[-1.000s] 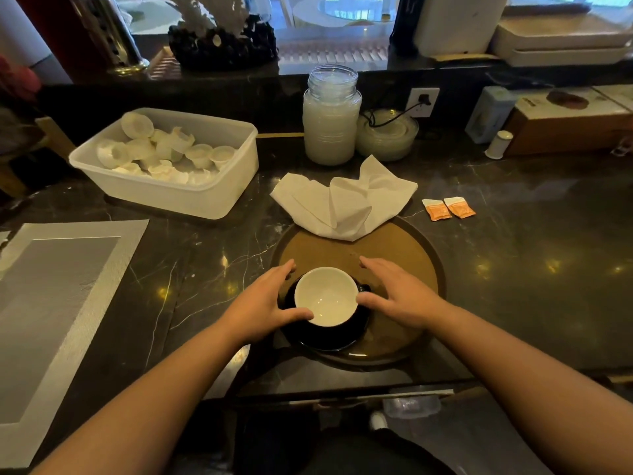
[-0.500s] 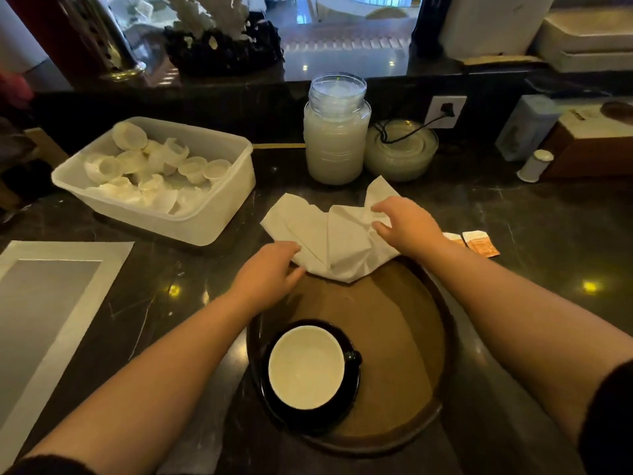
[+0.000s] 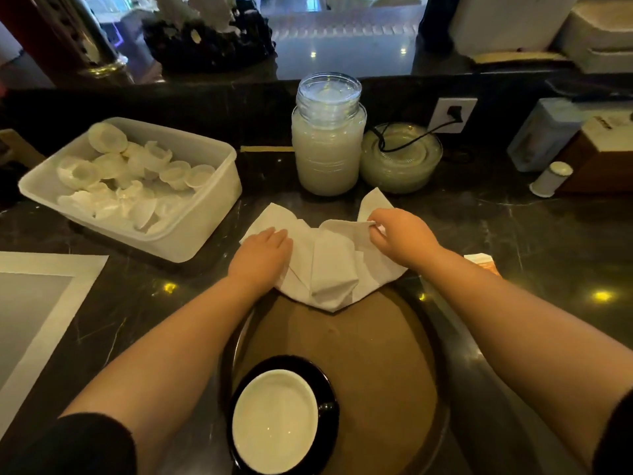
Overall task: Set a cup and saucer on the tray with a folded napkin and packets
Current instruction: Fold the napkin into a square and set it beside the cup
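While your round brown tray (image 3: 383, 354) sits on the dark marble counter (image 3: 513, 228) before you, its near-left part carries the black saucer (image 3: 330, 389) with the white-lined cup (image 3: 274, 419) upright on it; the white napkin (image 3: 329, 262) lies rumpled and only partly folded, its near point draped over the tray's far rim, the rest on the counter; your left hand (image 3: 260, 258) rests flat and unclenched on its left side, and your right hand (image 3: 400, 241) pinches its upper right edge between fingertips; an orange packet (image 3: 484, 264) peeks out just beyond your right forearm, off the tray; farther back stand a plastic tub (image 3: 205, 214) of white cups, a glass jar (image 3: 327, 138) and stacked glass dishes (image 3: 400, 159).
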